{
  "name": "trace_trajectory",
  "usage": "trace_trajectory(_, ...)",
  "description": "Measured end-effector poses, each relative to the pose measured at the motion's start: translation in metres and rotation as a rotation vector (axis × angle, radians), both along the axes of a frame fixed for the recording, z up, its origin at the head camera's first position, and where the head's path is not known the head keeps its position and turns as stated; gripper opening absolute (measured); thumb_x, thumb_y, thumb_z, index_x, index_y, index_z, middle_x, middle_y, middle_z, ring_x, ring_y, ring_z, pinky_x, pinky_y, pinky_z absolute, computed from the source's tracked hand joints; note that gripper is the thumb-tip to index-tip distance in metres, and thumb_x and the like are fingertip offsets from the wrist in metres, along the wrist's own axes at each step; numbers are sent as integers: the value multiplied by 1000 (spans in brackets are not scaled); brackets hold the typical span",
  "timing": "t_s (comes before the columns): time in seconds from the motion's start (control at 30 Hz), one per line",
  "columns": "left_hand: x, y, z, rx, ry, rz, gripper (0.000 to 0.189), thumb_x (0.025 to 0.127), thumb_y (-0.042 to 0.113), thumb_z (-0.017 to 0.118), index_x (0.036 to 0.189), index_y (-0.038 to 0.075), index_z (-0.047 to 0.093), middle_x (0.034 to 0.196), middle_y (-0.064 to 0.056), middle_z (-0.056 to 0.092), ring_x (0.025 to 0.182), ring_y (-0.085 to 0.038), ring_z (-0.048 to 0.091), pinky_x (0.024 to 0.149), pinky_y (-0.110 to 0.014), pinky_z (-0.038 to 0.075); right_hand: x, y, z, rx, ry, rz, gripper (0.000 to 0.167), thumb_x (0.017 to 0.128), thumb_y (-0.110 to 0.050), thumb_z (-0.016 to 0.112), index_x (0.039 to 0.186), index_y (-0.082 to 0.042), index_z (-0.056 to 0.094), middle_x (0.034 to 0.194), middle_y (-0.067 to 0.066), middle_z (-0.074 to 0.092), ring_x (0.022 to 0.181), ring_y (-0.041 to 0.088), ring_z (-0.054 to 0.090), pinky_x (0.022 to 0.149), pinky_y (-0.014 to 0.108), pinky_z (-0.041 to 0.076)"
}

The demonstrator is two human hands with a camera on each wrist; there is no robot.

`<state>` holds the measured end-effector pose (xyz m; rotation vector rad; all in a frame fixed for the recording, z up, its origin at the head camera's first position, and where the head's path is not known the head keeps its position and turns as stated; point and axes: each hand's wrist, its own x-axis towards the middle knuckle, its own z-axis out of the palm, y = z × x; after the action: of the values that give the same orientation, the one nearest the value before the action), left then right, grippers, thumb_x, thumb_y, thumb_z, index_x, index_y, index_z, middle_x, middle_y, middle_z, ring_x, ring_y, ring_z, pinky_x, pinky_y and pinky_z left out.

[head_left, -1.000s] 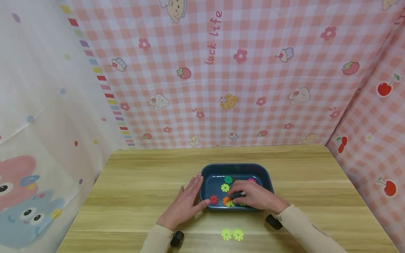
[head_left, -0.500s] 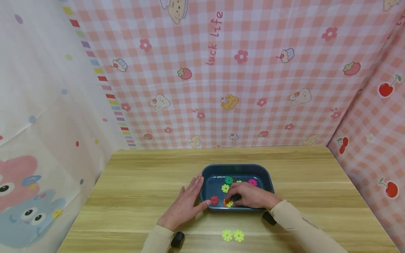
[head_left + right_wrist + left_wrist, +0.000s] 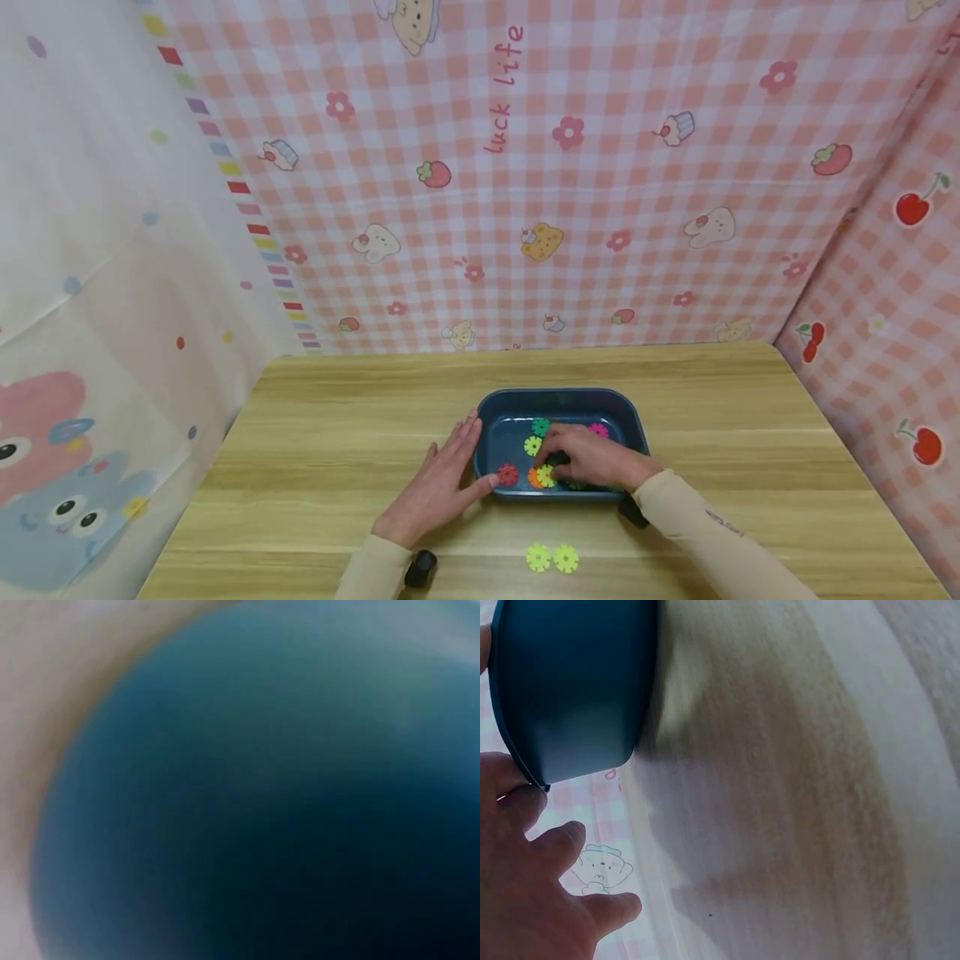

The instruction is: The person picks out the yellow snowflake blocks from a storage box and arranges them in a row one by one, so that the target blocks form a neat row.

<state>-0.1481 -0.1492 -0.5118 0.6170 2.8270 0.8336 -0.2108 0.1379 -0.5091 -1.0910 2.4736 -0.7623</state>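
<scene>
A dark blue tray [image 3: 510,402] on the wooden table holds several notched plastic discs. My left hand [image 3: 438,492] rests at the tray's left end, fingers extended along its rim and thumb at the near corner. In the left wrist view, the fingers of the left hand [image 3: 525,870] are spread beside the tray's wall [image 3: 577,697]. My right hand [image 3: 592,456] reaches inside with bent fingers, pinching a yellow disc [image 3: 546,476] between thumb and index finger. That disc overlaps an orange disc [image 3: 534,477]. The tray's blurred wall [image 3: 187,750] fills the right wrist view.
Also in the tray are a red disc [image 3: 507,475], a green one [image 3: 541,427], another yellow disc [image 3: 532,446] and a pink one [image 3: 598,430]. Two yellow discs [image 3: 552,558] lie side by side on the table in front. A checked cloth [image 3: 480,208] hangs behind.
My right hand has shifted slightly left inside the tray, its fingers now at the yellow disc, which has moved up over the orange one. The left hand stays in place.
</scene>
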Motion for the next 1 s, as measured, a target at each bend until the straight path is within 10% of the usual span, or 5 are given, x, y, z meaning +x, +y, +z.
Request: trace_trajectory(1.0,0,0,0,-16,11,7,86,104,55,55,167,11,18,174,-3,10,158,-30,15,120,-69,19,3,6,-4,39,45,9,29,89,-17,83,117,-17,76,120,-4,62,118,21,58,104,45,52)
